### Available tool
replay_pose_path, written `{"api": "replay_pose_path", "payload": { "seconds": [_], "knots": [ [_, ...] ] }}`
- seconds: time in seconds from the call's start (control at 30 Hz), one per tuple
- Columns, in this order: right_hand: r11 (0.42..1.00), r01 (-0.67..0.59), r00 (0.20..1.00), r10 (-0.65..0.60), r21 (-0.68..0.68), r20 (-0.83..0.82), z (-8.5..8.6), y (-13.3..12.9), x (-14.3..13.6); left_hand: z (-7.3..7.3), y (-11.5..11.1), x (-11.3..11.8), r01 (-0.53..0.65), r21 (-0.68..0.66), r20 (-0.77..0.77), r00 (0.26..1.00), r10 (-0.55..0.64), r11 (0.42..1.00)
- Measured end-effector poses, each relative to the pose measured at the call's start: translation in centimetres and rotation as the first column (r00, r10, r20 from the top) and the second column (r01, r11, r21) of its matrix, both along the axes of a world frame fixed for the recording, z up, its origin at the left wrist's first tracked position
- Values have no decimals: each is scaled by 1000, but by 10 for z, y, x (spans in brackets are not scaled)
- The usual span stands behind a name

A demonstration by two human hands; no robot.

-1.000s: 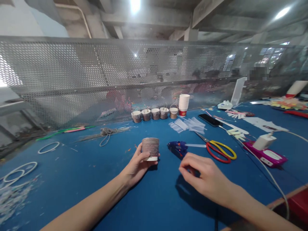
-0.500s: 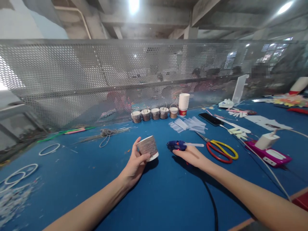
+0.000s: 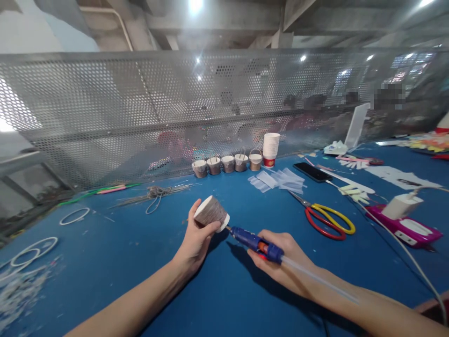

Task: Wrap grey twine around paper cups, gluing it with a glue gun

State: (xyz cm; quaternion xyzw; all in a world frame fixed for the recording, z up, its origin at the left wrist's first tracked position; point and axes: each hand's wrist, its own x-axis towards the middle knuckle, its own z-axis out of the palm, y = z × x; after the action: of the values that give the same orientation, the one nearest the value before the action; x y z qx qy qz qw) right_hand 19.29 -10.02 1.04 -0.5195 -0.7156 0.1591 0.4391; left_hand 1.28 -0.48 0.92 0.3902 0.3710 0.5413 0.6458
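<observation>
Single head-worn view, looking forward and slightly down across a blue table toward a perforated metal screen. Both forearms enter from the lower edge, close to the lens; the far bench edge lies well beyond

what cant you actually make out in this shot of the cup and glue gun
All in the head view:
- Glue gun trigger: hidden inside the right hand.
- Nozzle tip against the wrapped cup: too small to tell touching from apart.
- Cup's near side: covered by the left hand.
- People behind the mesh screen: blurred by the perforations.
- Charger cable: cut off by the right edge.
- Small buckets: contents too small to see.
</observation>
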Motion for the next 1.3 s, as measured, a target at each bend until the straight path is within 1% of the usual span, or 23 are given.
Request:
{"api": "replay_pose_path", "payload": {
  "seconds": [0.13, 0.33, 0.53, 0.57, 0.7, 0.77, 0.83, 1.0, 1.07, 1.17, 1.3],
  "knots": [
    [998, -26, 1000, 24, 63, 19, -6, 3, -1, 0, 0, 1, 11, -1, -2, 1000, -11, 1000],
    [999, -43, 999, 42, 28, 30, -6, 5, 0, -3, 0, 1, 47, 4, 19, 999, -47, 999],
    [997, 54, 998, -56, 53, 42, -7, 6, 3, -6, 2, -1, 60, 3, 31, 998, -60, 998],
    [997, 49, 998, -51, 54, 40, -7, 6, 3, -6, 1, 0, 55, 3, 32, 998, -55, 998],
    [998, -55, 998, 53, 38, 32, -7, 4, 2, -4, 0, 1, 53, -4, 32, 998, -52, 999],
    [996, -87, 996, 86, 27, 35, -8, 4, 1, -3, 0, 1, 60, -7, 30, 998, -60, 998],
    [997, -70, 997, 68, 38, 43, -9, 6, 1, -3, 0, 1, 66, -7, 26, 997, -66, 998],
    [995, 49, 996, -55, 90, 63, -9, 8, 4, -5, 1, 1, 60, -6, 49, 997, -59, 998],
    [993, 53, 996, -60, 101, 65, -8, 7, 4, -6, 1, 2, 55, -6, 51, 997, -54, 998],
    [994, -9, 998, 3, 105, 61, -7, 5, 4, -6, 1, 2, 51, -12, 47, 998, -50, 999],
    [993, -106, 993, 103, 55, 61, -8, 4, 2, -6, 1, 2, 56, -13, 42, 998, -56, 998]
  ]
}}
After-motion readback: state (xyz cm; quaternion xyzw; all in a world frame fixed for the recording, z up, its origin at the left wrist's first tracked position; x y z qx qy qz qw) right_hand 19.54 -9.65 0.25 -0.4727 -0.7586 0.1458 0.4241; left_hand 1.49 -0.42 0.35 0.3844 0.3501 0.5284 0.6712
